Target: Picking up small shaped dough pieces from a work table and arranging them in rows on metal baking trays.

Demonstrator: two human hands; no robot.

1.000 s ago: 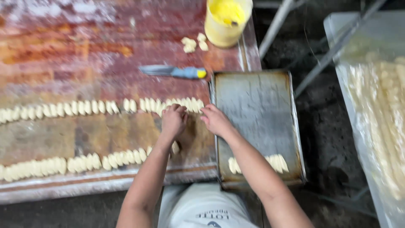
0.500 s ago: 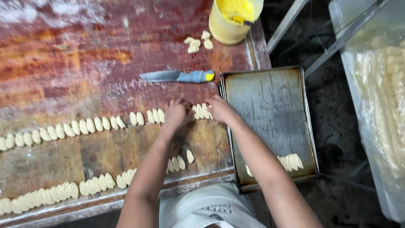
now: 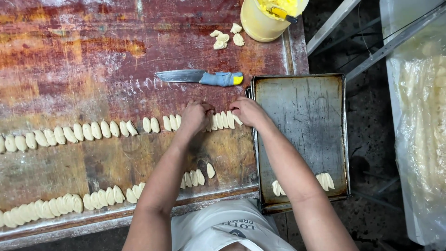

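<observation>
Tabletop (image 3: 69,60): worn wood, stained red and brown, dusted with flour; it carries everything named below except the bag.
Upper row of dough pieces (image 3: 83,132): pale, overlapping slices lying in a line from the left edge to the hands.
Lower row of dough pieces (image 3: 60,204): a second line near the front edge, with a short group just beside the left forearm.
Knife (image 3: 200,77): lies flat above the hands, blade pointing left, handle blue with a yellow end.
Left hand (image 3: 195,117): knuckles up, fingers curled together over the right-hand part of the upper row (what they clasp is hidden beneath the hand).
Dough pieces between the hands (image 3: 224,120): a short group at the end of the upper row, touched on both sides.
Right hand (image 3: 248,111): fingers bent and closed against the last pieces, just beside the tray's left rim.
Loose dough scraps (image 3: 225,38): a small cluster beside the tub.
Yellow tub (image 3: 260,23): at the far edge, with a tool standing in it.
Metal tray (image 3: 302,111): dark and scratched, holding a few pieces (image 3: 325,180) at its near end.
Plastic bag (image 3: 423,139): far right, off the tabletop, pale contents inside.
</observation>
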